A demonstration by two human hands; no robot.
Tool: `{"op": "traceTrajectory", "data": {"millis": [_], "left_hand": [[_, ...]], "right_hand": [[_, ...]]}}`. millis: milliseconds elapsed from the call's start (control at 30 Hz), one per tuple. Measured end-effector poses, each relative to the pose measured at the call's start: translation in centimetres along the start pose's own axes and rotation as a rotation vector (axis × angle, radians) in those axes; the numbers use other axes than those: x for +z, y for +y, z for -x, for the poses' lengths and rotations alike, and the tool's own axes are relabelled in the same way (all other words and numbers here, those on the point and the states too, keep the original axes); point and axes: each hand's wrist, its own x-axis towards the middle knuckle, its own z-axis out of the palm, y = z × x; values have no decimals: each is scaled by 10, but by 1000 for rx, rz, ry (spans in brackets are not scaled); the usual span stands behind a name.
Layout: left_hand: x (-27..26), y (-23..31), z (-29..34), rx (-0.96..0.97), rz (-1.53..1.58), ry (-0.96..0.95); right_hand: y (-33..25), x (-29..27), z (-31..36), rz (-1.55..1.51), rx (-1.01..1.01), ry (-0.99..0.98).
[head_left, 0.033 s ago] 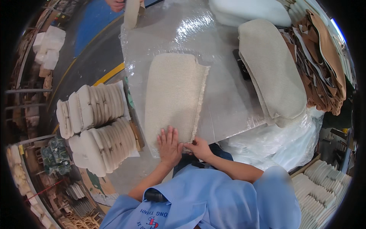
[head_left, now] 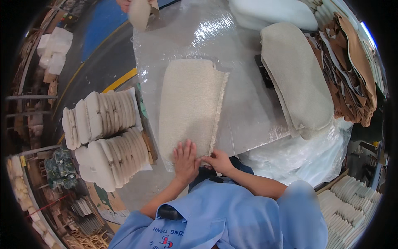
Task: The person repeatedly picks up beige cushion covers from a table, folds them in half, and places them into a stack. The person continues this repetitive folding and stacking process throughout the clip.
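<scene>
A beige woven cushion cover (head_left: 188, 95) lies flat on the plastic-covered table, with a frayed seam edge along its right side. My left hand (head_left: 186, 162) rests open on its near end, the fingers stretched out over the fabric. At the near right corner my right hand (head_left: 219, 162) pinches the cover's edge between thumb and fingers. Its fingertips partly hide that corner. To the right lies a stack of grey-beige fabric pieces (head_left: 296, 76) with rounded ends, apart from both hands.
A black object (head_left: 264, 71) sticks out from under the fabric stack. White padding (head_left: 271, 13) and brown folded material (head_left: 348, 70) lie at the far right. Rows of beige cushions (head_left: 114, 155) stand on the left. Another person's hand (head_left: 124, 5) is near a beige piece (head_left: 139, 15) at the far edge.
The beige piece by the other person's hand at the far edge has turned and now looks shorter and rounder. My hands and the cushion cover stay as they were.
</scene>
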Motion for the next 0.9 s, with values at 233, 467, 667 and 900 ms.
{"op": "traceTrajectory", "data": {"millis": [233, 467, 667, 900], "left_hand": [[-27, -31, 17, -201, 126, -9], [-39, -56, -158, -139, 34, 90], [-24, -4, -218, 14, -79, 97], [-28, -2, -134, 207, 152, 49]], "right_hand": [[-30, -89, 32, 15, 77, 24], [-88, -150, 10, 77, -422, 400], [-176, -113, -82, 323, -810, 402], [-229, -47, -202, 1206, -1111, 307]]}}
